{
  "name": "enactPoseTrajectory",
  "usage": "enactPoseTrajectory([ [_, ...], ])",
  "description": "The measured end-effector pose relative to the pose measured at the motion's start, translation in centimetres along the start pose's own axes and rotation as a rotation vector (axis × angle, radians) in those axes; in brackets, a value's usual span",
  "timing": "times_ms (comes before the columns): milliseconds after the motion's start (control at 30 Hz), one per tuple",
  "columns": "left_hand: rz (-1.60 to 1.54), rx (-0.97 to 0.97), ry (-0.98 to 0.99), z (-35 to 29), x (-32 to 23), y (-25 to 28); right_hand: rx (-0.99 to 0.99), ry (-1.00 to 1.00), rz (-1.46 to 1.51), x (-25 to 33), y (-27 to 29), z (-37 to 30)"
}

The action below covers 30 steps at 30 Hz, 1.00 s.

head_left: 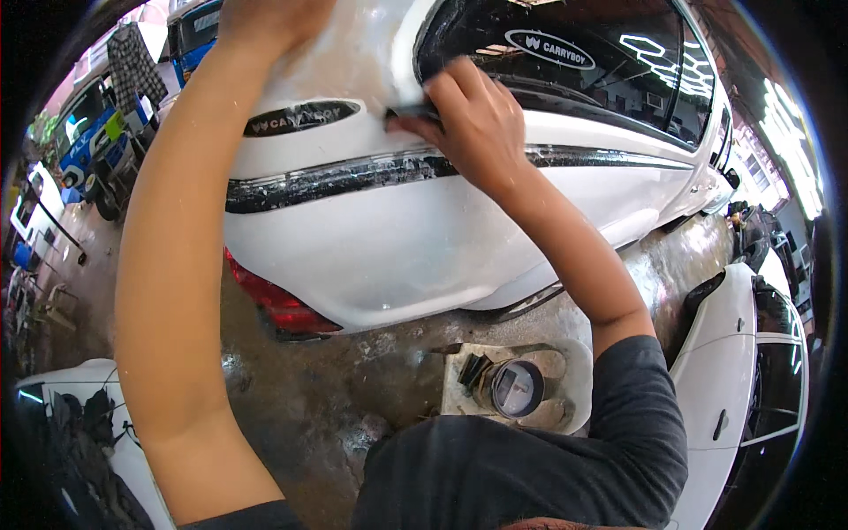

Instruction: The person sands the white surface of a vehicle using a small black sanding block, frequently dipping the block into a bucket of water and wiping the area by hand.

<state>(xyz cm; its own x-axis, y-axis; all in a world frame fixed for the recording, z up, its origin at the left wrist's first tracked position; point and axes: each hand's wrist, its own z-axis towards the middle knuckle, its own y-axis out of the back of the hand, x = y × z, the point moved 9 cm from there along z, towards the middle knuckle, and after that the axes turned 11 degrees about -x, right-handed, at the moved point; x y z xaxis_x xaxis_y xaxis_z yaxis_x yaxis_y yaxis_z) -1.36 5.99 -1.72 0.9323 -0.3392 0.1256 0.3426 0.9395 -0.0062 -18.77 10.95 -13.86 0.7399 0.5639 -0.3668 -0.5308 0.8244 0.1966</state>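
Note:
My right hand is closed around a dark flat piece of sandpaper. It presses this against the wet white vehicle body, just below the rounded corner of the dark side window. Some blur shows at the fingertips. My left hand reaches up to the top of the picture, over the whitish, patchy upper panel; its fingers are cut off from sight. Between my arms lie a dark oval badge and a black trim strip with whitish residue. A red tail light sits lower left.
Below the vehicle stands a worn white plastic stool carrying a round container of liquid and black folded pieces. The floor is wet. Another white car is at right; a white panel with dark cloth is lower left.

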Motion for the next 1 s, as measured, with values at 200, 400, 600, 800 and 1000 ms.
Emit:
enactPoseTrajectory([
  [200, -0.038, -0.085, -0.061, 0.0, -0.4, 1.4, -0.065, -0.392, 0.060, -0.5, 2.4, 1.8],
  [400, -0.363, -0.208, -0.092, -5.9, -7.9, 5.4, 0.020, -0.687, 0.257, -2.1, 7.4, -5.1],
  [600, -0.645, 0.224, 0.315, -19.2, -18.7, 9.7, 0.125, -0.927, 0.483, -1.7, 6.8, -9.8],
  [800, -0.597, 0.287, 0.463, -21.8, -16.4, 10.6, 0.164, -0.734, 0.455, 0.2, 5.0, -6.2],
  [1000, -0.582, 0.249, 0.528, -20.4, -11.6, 11.0, 0.127, -0.673, 0.381, 0.2, 2.0, -2.2],
])
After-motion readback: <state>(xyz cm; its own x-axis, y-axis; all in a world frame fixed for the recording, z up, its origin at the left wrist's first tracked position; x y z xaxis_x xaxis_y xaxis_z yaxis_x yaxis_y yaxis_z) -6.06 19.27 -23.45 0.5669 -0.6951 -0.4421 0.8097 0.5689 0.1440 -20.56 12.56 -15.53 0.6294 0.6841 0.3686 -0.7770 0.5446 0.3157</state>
